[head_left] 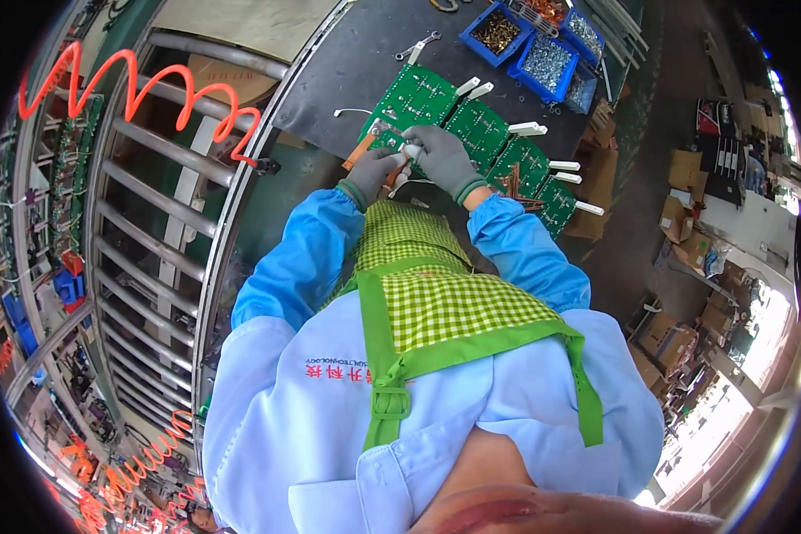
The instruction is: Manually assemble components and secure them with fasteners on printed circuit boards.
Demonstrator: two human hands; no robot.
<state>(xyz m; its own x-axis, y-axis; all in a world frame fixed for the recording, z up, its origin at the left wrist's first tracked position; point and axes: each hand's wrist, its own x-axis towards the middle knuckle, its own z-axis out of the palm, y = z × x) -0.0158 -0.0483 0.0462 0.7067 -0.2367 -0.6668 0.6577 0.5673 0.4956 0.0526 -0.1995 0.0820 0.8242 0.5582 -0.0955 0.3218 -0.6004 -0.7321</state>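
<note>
Black covers the bench (329,96) I look down on from afar, where my two blue sleeves (307,245) slant inward from bent elbows toward a row of green circuit boards (479,125). Backs up and fingers curled, my gray-gloved left hand (372,175) and right hand (445,160) stand nearly together at the boards' near side, the right one set a little farther forward. Between their fingertips sits a small pale piece (410,152), though I cannot tell which hand is clamped on it.
</note>
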